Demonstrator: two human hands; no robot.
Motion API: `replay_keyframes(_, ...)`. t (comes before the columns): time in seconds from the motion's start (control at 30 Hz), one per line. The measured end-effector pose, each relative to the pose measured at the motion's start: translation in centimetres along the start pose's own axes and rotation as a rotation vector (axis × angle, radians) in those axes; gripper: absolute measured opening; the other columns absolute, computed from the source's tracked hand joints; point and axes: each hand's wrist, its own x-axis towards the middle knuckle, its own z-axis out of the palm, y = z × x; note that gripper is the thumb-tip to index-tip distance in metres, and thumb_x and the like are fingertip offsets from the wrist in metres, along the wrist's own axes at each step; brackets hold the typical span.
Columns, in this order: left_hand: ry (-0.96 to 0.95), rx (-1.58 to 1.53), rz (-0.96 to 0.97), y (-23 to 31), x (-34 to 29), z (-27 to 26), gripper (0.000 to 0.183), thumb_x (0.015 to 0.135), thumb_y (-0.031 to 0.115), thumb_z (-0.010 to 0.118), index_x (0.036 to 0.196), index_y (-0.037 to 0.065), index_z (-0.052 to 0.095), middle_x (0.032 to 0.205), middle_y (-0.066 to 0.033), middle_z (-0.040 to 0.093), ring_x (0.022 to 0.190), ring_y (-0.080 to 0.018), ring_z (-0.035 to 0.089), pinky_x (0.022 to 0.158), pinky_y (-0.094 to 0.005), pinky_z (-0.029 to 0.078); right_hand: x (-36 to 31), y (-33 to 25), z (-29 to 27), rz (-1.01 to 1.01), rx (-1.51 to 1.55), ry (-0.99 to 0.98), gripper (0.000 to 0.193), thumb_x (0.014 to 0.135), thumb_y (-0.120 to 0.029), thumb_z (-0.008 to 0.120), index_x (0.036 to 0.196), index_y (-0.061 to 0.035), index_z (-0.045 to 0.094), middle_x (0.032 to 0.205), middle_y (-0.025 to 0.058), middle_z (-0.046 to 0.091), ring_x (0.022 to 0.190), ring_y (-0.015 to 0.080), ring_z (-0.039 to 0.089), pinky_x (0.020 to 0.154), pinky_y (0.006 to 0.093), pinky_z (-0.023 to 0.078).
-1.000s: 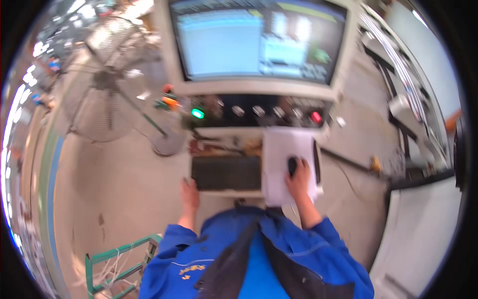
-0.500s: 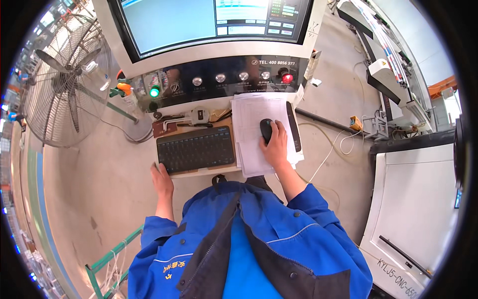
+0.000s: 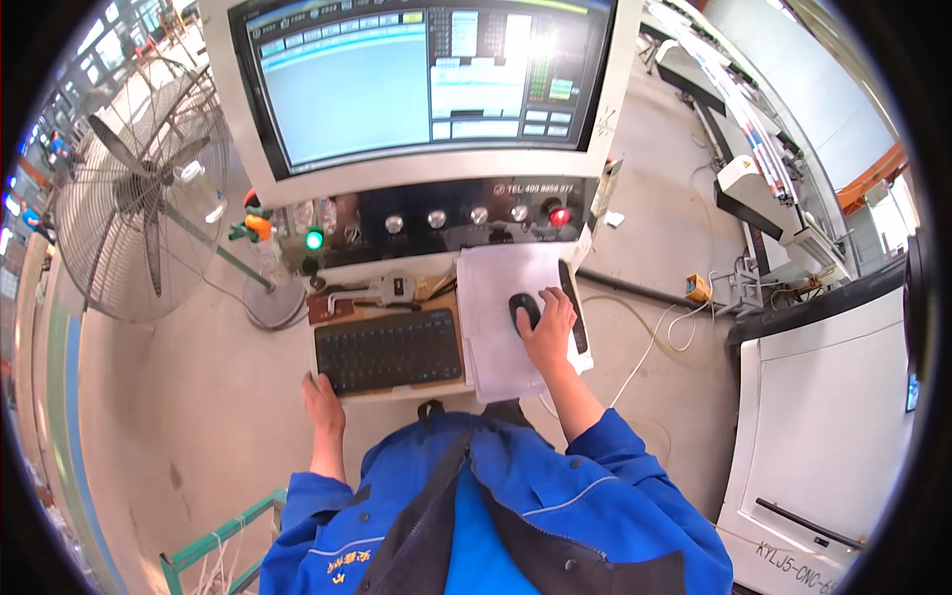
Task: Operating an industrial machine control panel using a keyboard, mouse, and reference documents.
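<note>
Both hands [image 3: 324, 405] [image 3: 547, 332] forward, palms down

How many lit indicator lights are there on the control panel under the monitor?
2: a green light at the panel's left end, above the keyboard, and a red light at its right end, above the mouse under the right hand. Glare may hide others.

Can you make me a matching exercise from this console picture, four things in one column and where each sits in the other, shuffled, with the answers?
Things:
1. mouse
2. keyboard
3. standing fan
4. red lit button

Places:
A. on the floor, left of the console
B. on the dark panel under the screen, toward its right end
C. on the stack of white papers, under the right hand
D. on the shelf, just ahead of the left hand

Pairs: 1-C, 2-D, 3-A, 4-B
</note>
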Motion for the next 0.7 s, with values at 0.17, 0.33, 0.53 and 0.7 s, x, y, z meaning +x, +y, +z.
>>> replay_keyframes(0.17,-0.017,-0.012,-0.002,0.4,0.0,-0.3,0.058,0.113,0.034,0.046,0.149,-0.011,0.045,0.148,-0.0344,0.053,0.139,-0.0485,0.05,0.118,-0.0497,0.04,9.0,0.9,-1.4,0.006,-0.094,0.134,0.022,0.095,-0.025,0.075,0.107,-0.0086,0.065,0.108,0.008,0.066,0.109,0.0332,0.06,0.097,0.0503,0.042)
replay_keyframes(0.33,-0.005,0.024,0.016,1.1,-0.5,-0.7,0.058,0.113,0.035,0.046,0.149,-0.01,0.046,0.148,-0.0343,0.053,0.14,-0.0482,0.05,0.118,-0.0499,0.04,14.9,0.7,-2.1,-0.012,-0.189,0.165,0.018,0.097,-0.027,0.072,0.101,-0.0101,0.068,0.1,0.0078,0.07,0.1,0.0326,0.064,0.093,0.0492,0.044)
replay_keyframes(0.53,0.011,0.068,0.004,1.6,-0.8,-0.9,0.057,0.113,0.036,0.048,0.15,-0.007,0.047,0.146,-0.0319,0.056,0.138,-0.0475,0.053,0.116,-0.0502,0.042,17.0,0.5,-1.2,-0.017,-0.191,0.152,0.016,0.099,-0.026,0.068,0.097,-0.0098,0.066,0.1,0.0078,0.07,0.099,0.0327,0.064,0.09,0.0487,0.046)
replay_keyframes(0.7,0.03,0.097,-0.007,1.4,-0.9,-0.6,0.055,0.113,0.037,0.046,0.148,-0.006,0.049,0.145,-0.0312,0.058,0.136,-0.0471,0.054,0.115,-0.0504,0.043,17.6,0.5,-0.8,0.007,-0.173,0.181,0.017,0.099,-0.026,0.069,0.098,-0.0096,0.066,0.099,0.0096,0.069,0.1,0.0328,0.065,0.089,0.0494,0.046)
